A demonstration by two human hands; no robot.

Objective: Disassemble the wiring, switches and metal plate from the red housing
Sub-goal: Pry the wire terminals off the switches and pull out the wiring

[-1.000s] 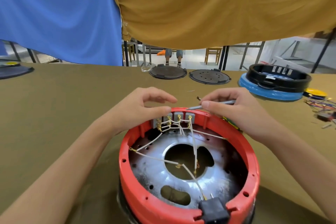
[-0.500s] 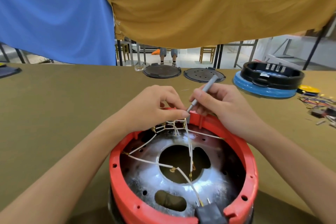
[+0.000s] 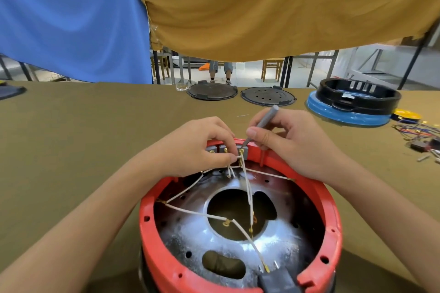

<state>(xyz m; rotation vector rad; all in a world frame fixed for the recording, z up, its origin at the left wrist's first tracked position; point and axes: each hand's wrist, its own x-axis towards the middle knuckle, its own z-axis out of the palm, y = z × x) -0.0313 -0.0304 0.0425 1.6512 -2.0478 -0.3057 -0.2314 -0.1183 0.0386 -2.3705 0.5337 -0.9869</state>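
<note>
The round red housing [image 3: 332, 226] sits open side up on the table, close to me. Inside lies a shiny metal plate [image 3: 190, 233] with a large centre hole. White wires [image 3: 197, 214] with brass terminals run across it to a row of grey switches [image 3: 225, 150] on the far inner wall. My left hand [image 3: 197, 147] pinches a white wire at the switches. My right hand [image 3: 290, 142] grips a thin grey tool [image 3: 265, 121] like a pen, its tip at the rightmost switch terminal. A black plug block [image 3: 278, 280] sits in the near rim.
Two dark round lids [image 3: 212, 91] lie at the table's far edge. A black housing on a blue base [image 3: 350, 111] stands at the far right, with a yellow part and loose coloured wires [image 3: 419, 133] beside it. Blue and mustard cloths hang behind.
My right hand turned the grey tool from lying flat to steeply tilted, tip down at the switch terminal. My left hand closed in and took hold of a wire at the switches.
</note>
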